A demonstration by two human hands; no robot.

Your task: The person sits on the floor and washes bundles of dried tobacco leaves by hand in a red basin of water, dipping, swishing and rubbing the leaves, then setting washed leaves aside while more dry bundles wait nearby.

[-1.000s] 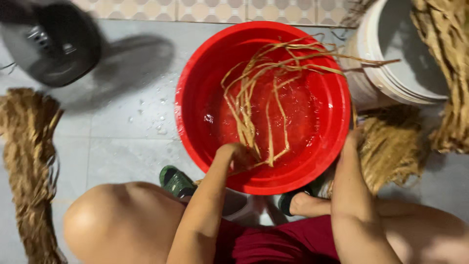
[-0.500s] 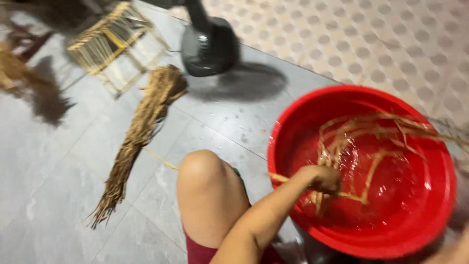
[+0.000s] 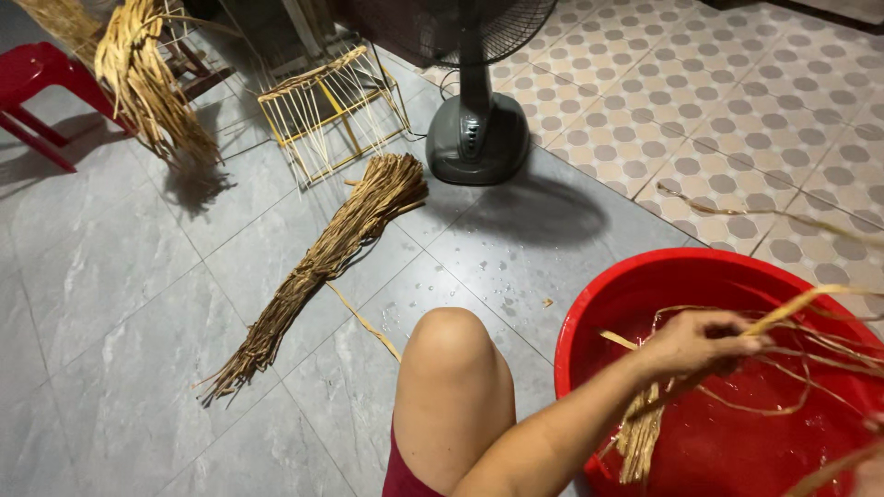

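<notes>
Strands (image 3: 792,354) of wet straw lie in the red basin (image 3: 626,304) at your right, and your left hand (image 3: 695,342) is closed around a few, lifting them over the water. Looks like the soaking or sorting step. Right hand (image 3: 870,460) barely shows at the corner, grip unreadable. Dry bundle (image 3: 322,267) lies well apart by the fan base (image 3: 474,138). Next likely needs the strands drawn free without tangling.

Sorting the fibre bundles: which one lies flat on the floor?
The long bundle beside the fan base; another hangs over the red stool, and the left hand holds strands.
</notes>
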